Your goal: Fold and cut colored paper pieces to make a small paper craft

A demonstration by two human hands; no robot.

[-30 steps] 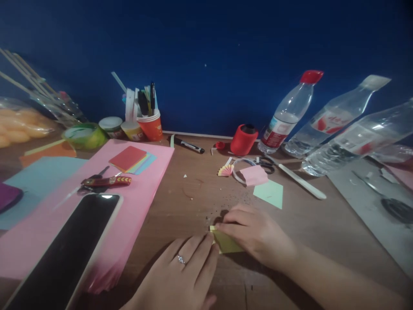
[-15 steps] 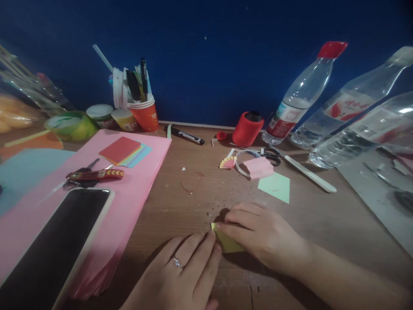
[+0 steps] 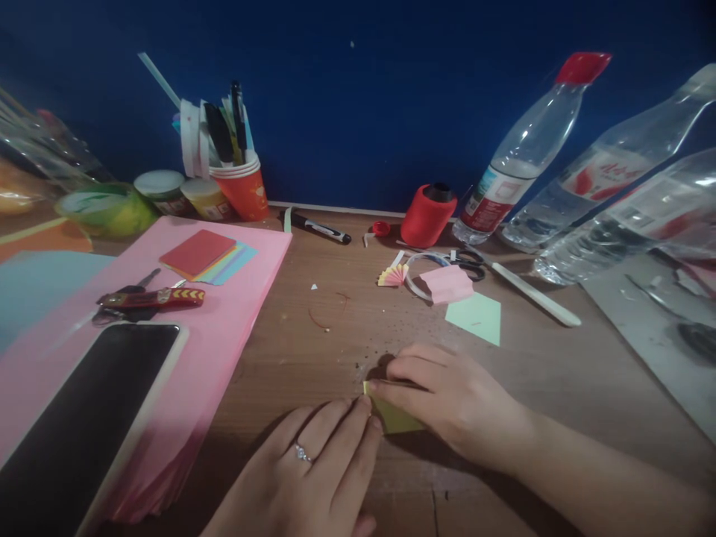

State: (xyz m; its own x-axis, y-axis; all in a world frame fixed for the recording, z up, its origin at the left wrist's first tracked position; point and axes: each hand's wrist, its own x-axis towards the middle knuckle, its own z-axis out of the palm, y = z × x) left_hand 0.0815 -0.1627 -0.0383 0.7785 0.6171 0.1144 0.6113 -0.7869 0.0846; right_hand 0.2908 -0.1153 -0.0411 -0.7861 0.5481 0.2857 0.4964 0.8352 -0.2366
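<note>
Nearest us, our left hand (image 3: 324, 462) lies flattened, fingers nearly straight and side by side, their tips meeting the left edge of a small yellow paper (image 3: 398, 422) on the table (image 3: 296, 358). Our right hand (image 3: 447, 395) reaches over it, fingers bent, the foremost tips by its far corner; whether either set pinches the sheet or merely presses it, we cannot tell. If the two hands press unevenly, we judge, the paper could skew or take a crooked crease, and the dark specks (image 3: 366, 364) just past the fingertips might get under it and mark it. Its exposed corner points away from us, beside both sets of fingertips; the right hand hides too much to settle the long axis. Beyond the right knuckles lie a pale green paper (image 3: 477, 317), then a pink piece (image 3: 447, 285), and farther off a red-capped bottle (image 3: 495, 198).
</note>
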